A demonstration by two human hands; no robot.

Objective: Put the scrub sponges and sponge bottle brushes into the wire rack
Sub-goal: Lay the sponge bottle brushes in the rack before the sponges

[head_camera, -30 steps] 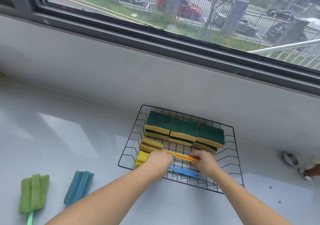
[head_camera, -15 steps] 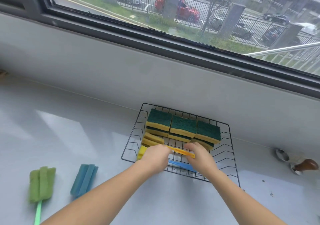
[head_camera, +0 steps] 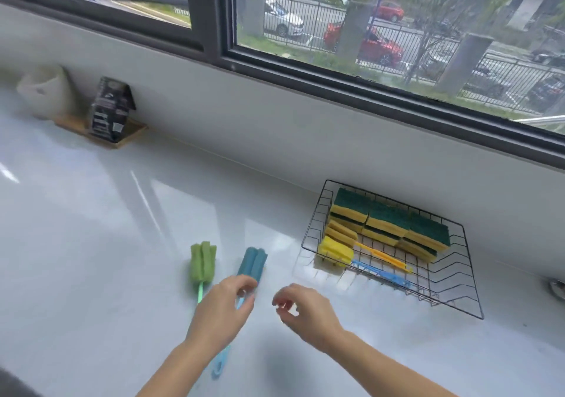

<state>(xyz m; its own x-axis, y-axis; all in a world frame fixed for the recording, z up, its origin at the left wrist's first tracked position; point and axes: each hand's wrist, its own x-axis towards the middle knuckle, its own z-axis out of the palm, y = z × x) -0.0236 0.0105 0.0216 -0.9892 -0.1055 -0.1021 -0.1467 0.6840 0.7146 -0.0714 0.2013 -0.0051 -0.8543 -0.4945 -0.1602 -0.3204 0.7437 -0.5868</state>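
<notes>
Hands left rack; left hand over blue brush.

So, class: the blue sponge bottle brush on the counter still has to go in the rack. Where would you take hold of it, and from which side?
Probably by the thin handle of the blue sponge bottle brush, just below the sponge head, coming down from above. It lies flat on the counter with the handle running toward the person, and the left hand is already over that spot. The soft head would squash.
</notes>
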